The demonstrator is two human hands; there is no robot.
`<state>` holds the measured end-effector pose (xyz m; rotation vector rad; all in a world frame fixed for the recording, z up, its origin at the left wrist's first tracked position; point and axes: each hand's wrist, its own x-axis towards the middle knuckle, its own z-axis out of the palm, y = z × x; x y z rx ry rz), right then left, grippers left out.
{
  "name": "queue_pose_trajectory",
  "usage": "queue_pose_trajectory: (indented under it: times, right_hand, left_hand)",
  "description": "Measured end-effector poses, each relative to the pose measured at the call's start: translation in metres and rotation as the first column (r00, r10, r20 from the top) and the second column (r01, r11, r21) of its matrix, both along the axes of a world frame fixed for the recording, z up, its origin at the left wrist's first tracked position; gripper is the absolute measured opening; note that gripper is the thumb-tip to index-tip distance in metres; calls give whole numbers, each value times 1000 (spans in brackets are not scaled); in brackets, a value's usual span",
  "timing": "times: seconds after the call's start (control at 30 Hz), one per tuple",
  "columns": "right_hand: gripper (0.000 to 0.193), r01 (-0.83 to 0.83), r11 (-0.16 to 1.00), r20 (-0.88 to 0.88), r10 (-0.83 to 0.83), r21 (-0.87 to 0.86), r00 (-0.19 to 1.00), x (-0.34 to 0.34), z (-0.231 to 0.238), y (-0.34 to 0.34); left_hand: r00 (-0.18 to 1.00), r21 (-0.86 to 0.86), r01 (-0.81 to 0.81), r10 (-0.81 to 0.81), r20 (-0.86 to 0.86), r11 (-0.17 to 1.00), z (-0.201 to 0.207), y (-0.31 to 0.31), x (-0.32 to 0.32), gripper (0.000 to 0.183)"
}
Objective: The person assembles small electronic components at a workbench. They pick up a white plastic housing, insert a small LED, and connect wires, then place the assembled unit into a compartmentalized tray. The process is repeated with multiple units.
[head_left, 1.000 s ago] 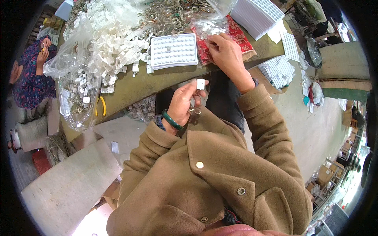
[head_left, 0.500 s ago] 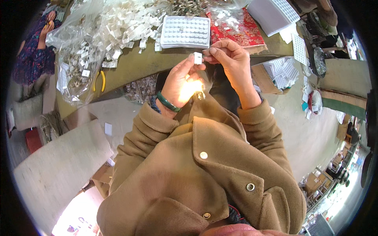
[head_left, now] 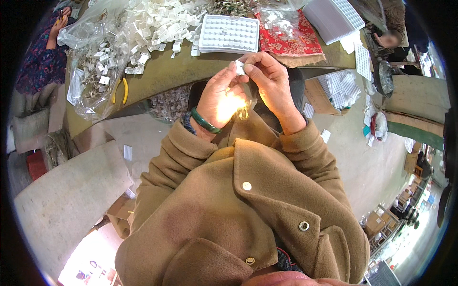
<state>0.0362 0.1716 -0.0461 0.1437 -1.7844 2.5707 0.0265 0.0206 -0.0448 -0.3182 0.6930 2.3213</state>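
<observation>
Together, the left hand (head_left: 214,97) and right hand (head_left: 271,82) pinch a small white square piece (head_left: 240,68); just beyond them, a white rectangular dimpled tray (head_left: 229,34) lies on the olive-green desk (head_left: 164,71).

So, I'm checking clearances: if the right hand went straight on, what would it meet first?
The right hand would likely first meet the small white piece held in the left hand; the gap looks tiny or nil, though depth is unclear.

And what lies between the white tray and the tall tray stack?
The head view shows a red cloth, under clear plastic and white pieces.
</observation>
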Motion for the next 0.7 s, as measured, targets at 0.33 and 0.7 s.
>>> queue_pose_trajectory:
  times: [0.33,0.7]
  right_hand:
    - [10,-6,964,43,-6,267,999,-6,1,7]
    - [12,35,697,-98,52,717,994,-9,17,6]
  left_hand:
    - [1000,-158,-13,16,22,987,-3,-8,-3,20]
    - [997,-70,53,-50,50,996,-13,-6,-4,16]
